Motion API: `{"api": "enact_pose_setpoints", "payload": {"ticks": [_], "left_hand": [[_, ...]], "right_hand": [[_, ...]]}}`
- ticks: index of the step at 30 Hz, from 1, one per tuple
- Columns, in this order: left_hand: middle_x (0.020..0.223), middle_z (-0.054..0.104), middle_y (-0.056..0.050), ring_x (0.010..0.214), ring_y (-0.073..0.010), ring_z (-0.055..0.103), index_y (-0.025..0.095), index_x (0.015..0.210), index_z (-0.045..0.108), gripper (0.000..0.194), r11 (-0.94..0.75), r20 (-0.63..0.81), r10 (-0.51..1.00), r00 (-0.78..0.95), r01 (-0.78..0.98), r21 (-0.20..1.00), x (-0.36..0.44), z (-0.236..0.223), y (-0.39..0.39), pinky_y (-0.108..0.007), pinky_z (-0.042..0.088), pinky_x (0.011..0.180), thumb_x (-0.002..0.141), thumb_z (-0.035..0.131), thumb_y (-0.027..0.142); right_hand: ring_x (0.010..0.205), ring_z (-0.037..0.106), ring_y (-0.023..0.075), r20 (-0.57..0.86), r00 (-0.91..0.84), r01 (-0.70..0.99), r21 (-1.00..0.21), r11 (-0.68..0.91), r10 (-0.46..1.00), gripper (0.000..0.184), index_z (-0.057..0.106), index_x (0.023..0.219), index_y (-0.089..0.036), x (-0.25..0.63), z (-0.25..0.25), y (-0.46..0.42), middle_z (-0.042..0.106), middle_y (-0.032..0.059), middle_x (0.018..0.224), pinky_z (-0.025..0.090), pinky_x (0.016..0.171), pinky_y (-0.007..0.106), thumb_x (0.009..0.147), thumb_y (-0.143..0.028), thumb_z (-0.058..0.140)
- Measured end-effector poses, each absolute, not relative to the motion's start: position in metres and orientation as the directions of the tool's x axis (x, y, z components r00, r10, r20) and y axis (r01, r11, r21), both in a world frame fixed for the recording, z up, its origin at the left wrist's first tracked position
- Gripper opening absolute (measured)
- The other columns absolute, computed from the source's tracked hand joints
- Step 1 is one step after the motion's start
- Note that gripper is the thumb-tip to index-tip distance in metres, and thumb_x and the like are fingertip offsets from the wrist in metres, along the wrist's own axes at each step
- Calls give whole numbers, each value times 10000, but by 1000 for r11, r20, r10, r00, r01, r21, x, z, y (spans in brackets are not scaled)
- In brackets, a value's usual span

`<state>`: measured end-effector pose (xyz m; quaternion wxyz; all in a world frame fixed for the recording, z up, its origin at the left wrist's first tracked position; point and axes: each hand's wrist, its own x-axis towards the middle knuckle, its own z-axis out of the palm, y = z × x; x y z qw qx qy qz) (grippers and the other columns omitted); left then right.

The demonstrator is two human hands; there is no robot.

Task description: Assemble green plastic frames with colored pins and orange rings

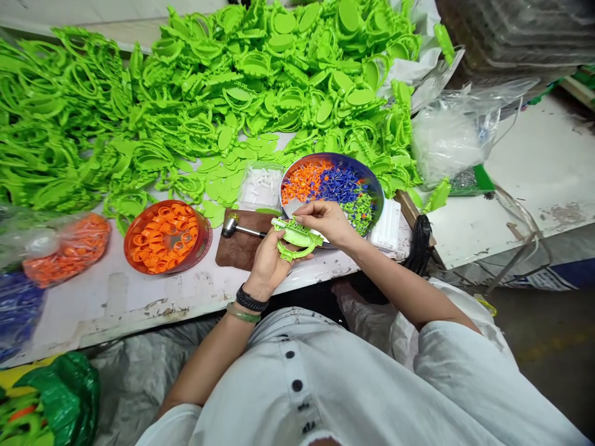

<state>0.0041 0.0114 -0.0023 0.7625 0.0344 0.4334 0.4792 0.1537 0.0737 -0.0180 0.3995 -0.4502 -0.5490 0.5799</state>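
Observation:
My left hand point(269, 263) grips a bright green plastic part point(300, 235) with a curved loop along its near side, held just above the table's front edge. Over the part's upper edge, my right hand point(328, 222) is closed in a pinch; whatever sits between its fingertips is too small to name. Behind the right hand stands a round tin point(380, 201) of small orange, blue and green pieces. Left of the part, a small metal-headed hammer point(230, 226) lies on a brown block point(235, 251).
A large heap of green plastic parts point(260, 68) covers the back of the table point(116, 291). An orange bowl point(203, 238) of orange rings stands at left, near a bag of orange pieces point(69, 248). Small white pieces fill a clear box point(260, 186). A green tray point(483, 179) holds metal bits.

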Motion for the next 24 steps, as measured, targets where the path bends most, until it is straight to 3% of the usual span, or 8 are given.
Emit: {"api": "enact_pose_setpoints", "payload": {"ticks": [3,6,10,13,15,18,21,24], "left_hand": [[904,719,-84,782,-242,700,150,1013,621,206,537,-643,754,135,-691,484,-2,-2,12,-384,607,608,889,459,176],[886,721,-90,763,-237,700,140,973,622,195,525,-660,746,89,-688,501,-8,-3,15,-361,600,579,907,451,205],[874,719,-78,724,-230,696,145,977,619,187,511,-667,743,56,-692,510,-7,-2,18,-344,589,519,905,453,193],[891,723,-76,732,-237,705,150,1008,615,197,514,-668,742,62,-692,507,-4,0,18,-337,588,493,907,449,183],[897,725,-79,737,-238,709,143,1026,614,213,517,-674,736,55,-688,509,-3,1,18,-331,587,479,914,437,181],[891,726,-75,732,-230,710,139,1031,609,211,519,-680,732,46,-685,512,-3,1,18,-324,592,488,916,436,178],[862,722,-75,717,-225,705,136,1008,599,186,523,-673,737,62,-684,509,-2,0,18,-323,593,501,916,448,191],[878,722,-93,731,-233,705,127,1023,595,197,529,-669,739,78,-682,505,-1,-1,17,-328,591,504,909,453,204]], "right_hand": [[726,633,147,-3,-170,147,-989,22,985,209,699,748,-169,180,-16,87,721,34,783,504,701,288,697,-365,748],[668,612,135,-38,-178,451,-891,47,983,133,703,731,-149,213,-16,98,713,33,731,449,640,258,722,-283,705],[693,648,139,-241,-456,713,-675,190,857,146,758,817,-167,238,-15,98,746,13,765,428,648,231,780,-203,622],[823,678,173,-281,-503,831,-418,368,817,213,770,925,-187,244,-13,98,770,36,917,424,699,240,794,-153,606],[897,677,210,-342,-516,856,-219,468,785,206,770,910,-195,247,-11,100,769,53,956,413,715,257,757,-131,647],[941,668,250,-461,-558,802,-89,590,690,187,769,881,-192,251,-12,107,765,79,907,408,724,281,740,-119,672],[872,670,233,-424,-564,819,-173,548,709,170,766,842,-176,253,-14,115,758,84,866,413,708,285,742,-104,648],[764,656,174,-254,-518,716,-651,251,817,151,749,886,-171,251,-19,116,749,52,843,442,691,275,777,-239,669]]}}
